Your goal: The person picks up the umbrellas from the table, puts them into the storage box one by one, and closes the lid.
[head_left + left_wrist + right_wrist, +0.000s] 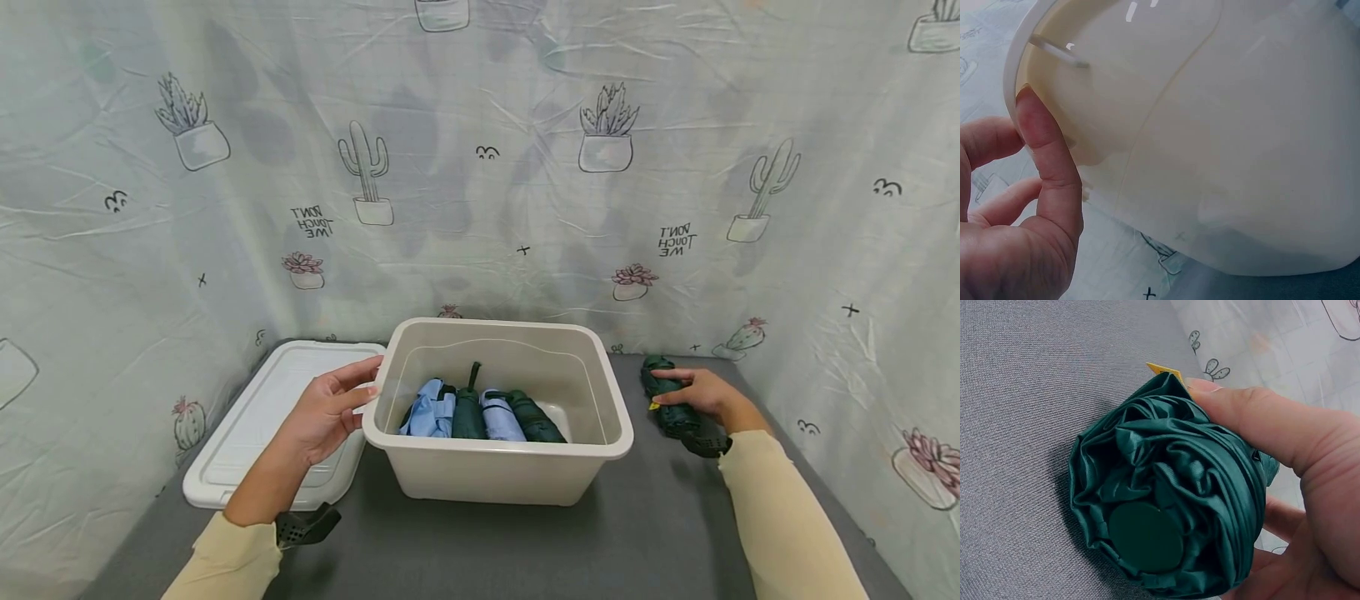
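A beige plastic bin (497, 467) stands in the middle of the grey table. Inside lie several folded umbrellas, light blue (429, 412) and dark green (468, 414). My left hand (327, 411) holds the bin's left rim, thumb on the edge (1035, 122) against the bin (1222, 137). My right hand (705, 396) grips a folded dark green umbrella (670, 408) that lies on the table right of the bin. In the right wrist view the umbrella's bunched end (1160, 512) fills the frame, with a yellow tag (1165, 370) and my thumb (1260, 419) over it.
A white lid (258, 417) lies flat on the table left of the bin. A wrinkled cactus-print sheet (487, 167) encloses the table at the back and both sides. Grey tabletop (525, 550) stretches in front of the bin.
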### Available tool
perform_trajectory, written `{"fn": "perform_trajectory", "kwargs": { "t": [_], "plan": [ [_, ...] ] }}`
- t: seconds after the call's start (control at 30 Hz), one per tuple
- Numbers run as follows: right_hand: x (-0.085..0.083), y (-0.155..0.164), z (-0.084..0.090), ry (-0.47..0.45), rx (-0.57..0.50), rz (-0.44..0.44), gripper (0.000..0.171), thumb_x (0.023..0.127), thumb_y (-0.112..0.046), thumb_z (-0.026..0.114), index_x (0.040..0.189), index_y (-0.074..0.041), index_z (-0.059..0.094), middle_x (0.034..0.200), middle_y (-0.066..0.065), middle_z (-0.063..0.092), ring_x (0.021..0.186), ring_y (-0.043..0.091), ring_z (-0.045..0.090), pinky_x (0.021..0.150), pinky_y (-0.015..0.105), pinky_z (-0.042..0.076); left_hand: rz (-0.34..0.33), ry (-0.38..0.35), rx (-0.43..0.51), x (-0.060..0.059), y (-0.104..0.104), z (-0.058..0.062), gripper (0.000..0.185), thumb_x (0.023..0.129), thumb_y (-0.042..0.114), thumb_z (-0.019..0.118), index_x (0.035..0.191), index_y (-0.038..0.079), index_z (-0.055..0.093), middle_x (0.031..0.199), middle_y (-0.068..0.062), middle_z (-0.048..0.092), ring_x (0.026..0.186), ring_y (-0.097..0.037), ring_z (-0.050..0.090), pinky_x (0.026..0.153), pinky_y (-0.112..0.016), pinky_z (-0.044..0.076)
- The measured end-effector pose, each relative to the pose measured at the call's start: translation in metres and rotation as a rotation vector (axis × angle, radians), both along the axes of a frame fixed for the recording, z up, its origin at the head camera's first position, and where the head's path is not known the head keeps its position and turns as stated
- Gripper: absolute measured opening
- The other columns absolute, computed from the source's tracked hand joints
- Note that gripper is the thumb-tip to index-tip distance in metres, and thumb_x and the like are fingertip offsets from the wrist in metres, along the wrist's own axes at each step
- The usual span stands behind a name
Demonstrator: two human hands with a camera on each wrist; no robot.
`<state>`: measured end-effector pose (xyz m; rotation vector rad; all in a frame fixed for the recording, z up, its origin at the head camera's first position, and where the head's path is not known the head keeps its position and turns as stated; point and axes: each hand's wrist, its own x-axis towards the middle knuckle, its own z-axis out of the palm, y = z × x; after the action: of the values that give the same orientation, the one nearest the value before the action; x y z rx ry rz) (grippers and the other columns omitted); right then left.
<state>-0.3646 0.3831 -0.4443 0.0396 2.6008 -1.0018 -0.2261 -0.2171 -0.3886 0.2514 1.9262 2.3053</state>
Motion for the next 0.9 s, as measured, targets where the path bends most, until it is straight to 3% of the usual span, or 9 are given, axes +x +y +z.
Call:
{"fn": "perform_trajectory", "kwargs": {
  "t": [0.9],
  "plan": [
    [-0.0012, -0.0019, 0.0015, -0.026, -0.009, -0.013, 0.083, 0.085, -0.038, 0.084, 0.154, -0.011, 0.046, 0.164, 0.038, 0.01, 0.148, 0.06, 0.014, 0.118, 0.074, 0.022, -0.009, -0.002, 0.017, 0.0003, 0.0, 0.0009, 0.058, 0.1, 0.008, 0.064, 0.154, 0.002, 0.043, 0.126, -0.003, 0.063, 0.107, -0.02, 0.074, 0.085, -0.034, 0.062]
  ]
}}
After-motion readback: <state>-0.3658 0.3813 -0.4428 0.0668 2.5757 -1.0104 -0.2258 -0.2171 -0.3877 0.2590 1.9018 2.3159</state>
